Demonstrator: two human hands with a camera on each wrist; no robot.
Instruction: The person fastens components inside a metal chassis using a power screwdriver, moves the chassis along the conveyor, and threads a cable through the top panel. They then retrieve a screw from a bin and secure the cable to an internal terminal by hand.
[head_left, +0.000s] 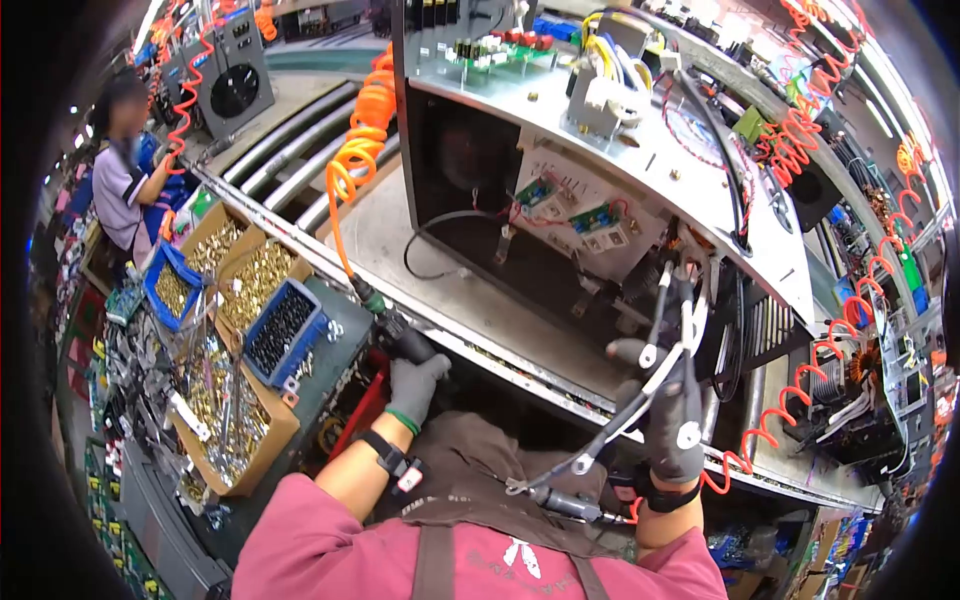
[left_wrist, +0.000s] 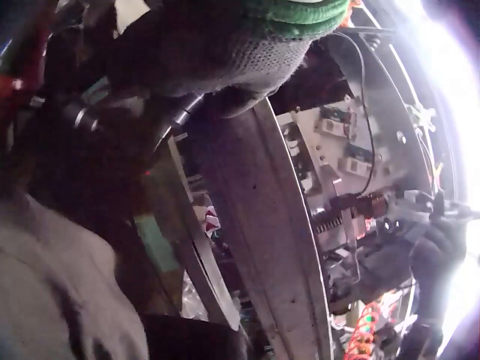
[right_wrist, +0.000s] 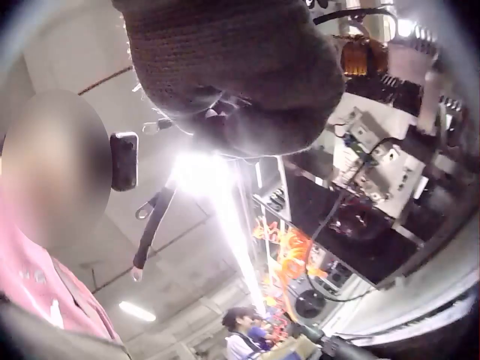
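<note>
My left hand (head_left: 415,388), in a grey glove with a green cuff, grips a black air screwdriver (head_left: 402,338) fed by an orange coiled hose (head_left: 365,125). Its shiny bit (left_wrist: 180,120) sticks out below the glove in the left wrist view. A bundle of black and white cables (head_left: 690,310) with ring terminals comes out of an open metal cabinet (head_left: 600,150). My right hand (head_left: 675,425), in a dark glove, holds these cables, fingers curled in the right wrist view. Loose cable ends with ring lugs (right_wrist: 154,225) hang below the fist.
Cartons and blue bins of screws (head_left: 285,330) stand at the left. A second air tool (head_left: 565,503) lies in front of my apron. Red coiled hoses (head_left: 770,430) hang at the right. Rollers (head_left: 300,150) run behind the bench rail. A person (head_left: 125,190) is at the far left.
</note>
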